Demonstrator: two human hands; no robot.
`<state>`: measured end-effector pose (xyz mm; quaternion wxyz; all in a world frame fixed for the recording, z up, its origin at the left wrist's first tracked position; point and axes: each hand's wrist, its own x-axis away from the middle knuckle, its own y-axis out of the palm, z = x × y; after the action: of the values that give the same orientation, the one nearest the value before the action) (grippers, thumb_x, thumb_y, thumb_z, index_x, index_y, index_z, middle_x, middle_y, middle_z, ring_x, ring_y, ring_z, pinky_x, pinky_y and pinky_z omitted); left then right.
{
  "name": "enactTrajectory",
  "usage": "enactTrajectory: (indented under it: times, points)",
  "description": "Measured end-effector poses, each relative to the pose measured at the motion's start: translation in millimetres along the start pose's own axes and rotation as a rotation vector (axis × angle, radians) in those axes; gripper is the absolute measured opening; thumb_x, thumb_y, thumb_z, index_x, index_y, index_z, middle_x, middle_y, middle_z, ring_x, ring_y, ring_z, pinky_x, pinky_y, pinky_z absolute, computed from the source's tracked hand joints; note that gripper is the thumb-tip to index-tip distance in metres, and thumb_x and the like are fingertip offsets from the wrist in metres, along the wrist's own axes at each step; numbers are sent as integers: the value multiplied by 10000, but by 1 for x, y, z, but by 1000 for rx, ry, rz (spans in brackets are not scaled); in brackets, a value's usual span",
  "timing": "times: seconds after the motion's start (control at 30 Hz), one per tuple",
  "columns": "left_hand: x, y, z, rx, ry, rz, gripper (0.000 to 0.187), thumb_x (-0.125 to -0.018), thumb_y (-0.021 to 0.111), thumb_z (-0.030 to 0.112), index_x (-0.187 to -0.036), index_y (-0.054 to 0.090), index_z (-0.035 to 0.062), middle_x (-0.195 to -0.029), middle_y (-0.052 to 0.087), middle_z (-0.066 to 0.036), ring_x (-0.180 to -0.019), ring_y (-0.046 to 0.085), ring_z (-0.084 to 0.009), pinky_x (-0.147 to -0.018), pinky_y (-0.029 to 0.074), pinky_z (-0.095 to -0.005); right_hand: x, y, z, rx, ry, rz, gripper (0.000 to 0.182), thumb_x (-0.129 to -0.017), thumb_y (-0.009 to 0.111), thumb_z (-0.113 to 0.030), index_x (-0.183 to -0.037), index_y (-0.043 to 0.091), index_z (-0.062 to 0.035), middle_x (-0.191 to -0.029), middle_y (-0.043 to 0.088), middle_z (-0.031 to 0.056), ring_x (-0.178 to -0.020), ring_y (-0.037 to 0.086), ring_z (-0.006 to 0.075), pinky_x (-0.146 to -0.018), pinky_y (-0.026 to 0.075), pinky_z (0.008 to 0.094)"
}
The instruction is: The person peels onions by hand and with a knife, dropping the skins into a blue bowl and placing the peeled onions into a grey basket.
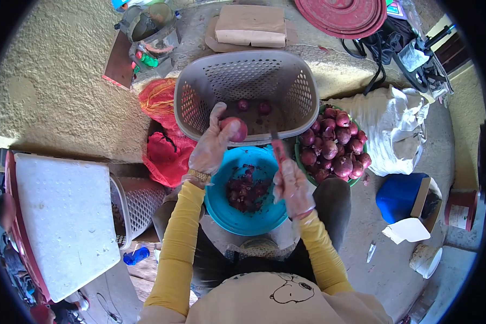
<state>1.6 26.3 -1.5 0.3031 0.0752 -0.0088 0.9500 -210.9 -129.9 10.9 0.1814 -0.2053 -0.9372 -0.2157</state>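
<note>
A red onion (234, 129) is held in my gloved left hand (209, 148), over the near rim of the grey perforated basket (182, 116). My gloved right hand (294, 189) grips a knife (278, 150) by its red handle, blade pointing up toward the basket. Two onions (264, 107) lie on the basket floor. Below my hands stands a blue basin (221, 213) with dark onion skins (245, 193) in it. To the right, many red onions (335, 141) fill a green container, close beside my right hand.
A red mesh bag (162, 102) lies left of the basket, a white sack (397, 129) at the right. A white foam lid (65, 216) is at the far left. Cardboard (251, 24) and a red lid (343, 13) lie at the top.
</note>
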Motion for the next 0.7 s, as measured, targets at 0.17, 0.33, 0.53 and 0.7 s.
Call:
enactTrajectory:
  times: [0.17,0.33,0.53,0.7]
  points:
    - [5,6,20,786,-144,-94,694,-1032,665,436,-1508,388,13,-1249,602,-143,-1142,635,-306,-993,578,-452,-36,10,-53,-87,-175,-165,403,-1135,460,-334,-1401,519,-36,-999,564,22,-907,582,125,-826,530,316]
    - [-12,-3,-1,1355,-454,-262,674,-1016,634,532,-1354,492,-34,-1240,596,-234,-1160,633,-378,-1015,574,-542,-76,18,-95,153,-235,-275,503,-1131,479,-392,-1501,469,-53,-972,557,-12,-784,554,90,-721,513,257]
    - [-25,5,5,1395,-400,-41,653,-1025,608,539,-1311,520,-42,-1267,586,-245,-1181,614,-390,-1028,561,-570,-104,9,-80,-20,58,-336,365,-1124,489,-434,-1278,575,-114,-859,506,-39,-663,465,52,-519,403,220]
    - [-24,9,6,1268,-327,88,582,-1061,577,479,-1326,524,-36,-1282,584,-230,-1237,584,-414,-1035,555,-586,-117,15,-72,-409,59,-308,349,-1118,511,-426,-1294,565,-129,-876,504,-43,-730,481,55,-620,426,220]
